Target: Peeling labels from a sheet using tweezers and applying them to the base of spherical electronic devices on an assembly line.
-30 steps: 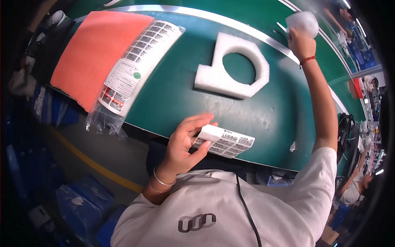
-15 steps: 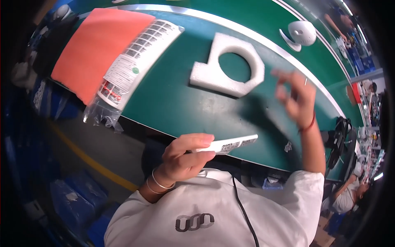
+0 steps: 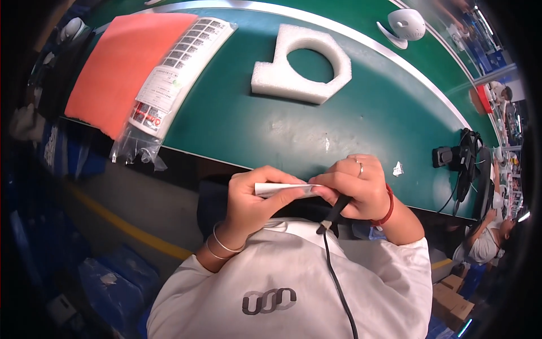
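Close in front of my chest, my left hand (image 3: 254, 199) grips a thin white label sheet (image 3: 267, 189) between thumb and fingers. My right hand (image 3: 355, 183) pinches the sheet's other end, its thumb and forefinger meeting the left fingertips. Print on the sheet is barely visible at this angle. Below the right palm hangs a black stick-like piece (image 3: 337, 211) joined to a black cable (image 3: 334, 271); whether the hand holds it I cannot tell. Beyond the hands, a white foam block (image 3: 265, 79) with a round hole lies on the green table (image 3: 226, 124).
At the left lie an orange foam sheet (image 3: 124, 62) and a clear bag of printed label sheets (image 3: 164, 85). A white rounded camera-like device (image 3: 407, 25) stands at the far right. Black cables and a small black box (image 3: 443, 157) sit at the right edge, near a white scrap (image 3: 398, 169).
My right hand has come down from beside the foam block to the sheet's right end. The sheet has turned, hiding most of its print. The view has shifted slightly.
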Motion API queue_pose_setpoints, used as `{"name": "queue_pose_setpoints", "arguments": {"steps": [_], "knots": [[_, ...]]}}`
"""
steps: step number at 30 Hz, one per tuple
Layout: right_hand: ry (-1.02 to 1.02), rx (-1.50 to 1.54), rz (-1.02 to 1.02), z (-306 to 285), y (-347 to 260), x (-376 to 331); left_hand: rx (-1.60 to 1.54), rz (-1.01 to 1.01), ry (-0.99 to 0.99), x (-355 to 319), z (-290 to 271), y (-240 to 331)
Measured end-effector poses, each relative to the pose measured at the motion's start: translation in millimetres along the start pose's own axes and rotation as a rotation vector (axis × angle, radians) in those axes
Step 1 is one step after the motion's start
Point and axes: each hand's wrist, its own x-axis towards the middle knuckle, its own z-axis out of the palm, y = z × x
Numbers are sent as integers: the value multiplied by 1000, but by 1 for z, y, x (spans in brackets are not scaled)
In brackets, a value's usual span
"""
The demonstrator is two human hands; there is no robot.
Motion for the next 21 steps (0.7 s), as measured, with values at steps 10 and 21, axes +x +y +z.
{"name": "queue_pose_setpoints", "arguments": {"steps": [10,21], "knots": [[-125,86,164,-2,11,10,-61,-36,168,-1,1,-14],[-77,-38,90,-28,12,23,192,18,124,13,-8,-11]]}}
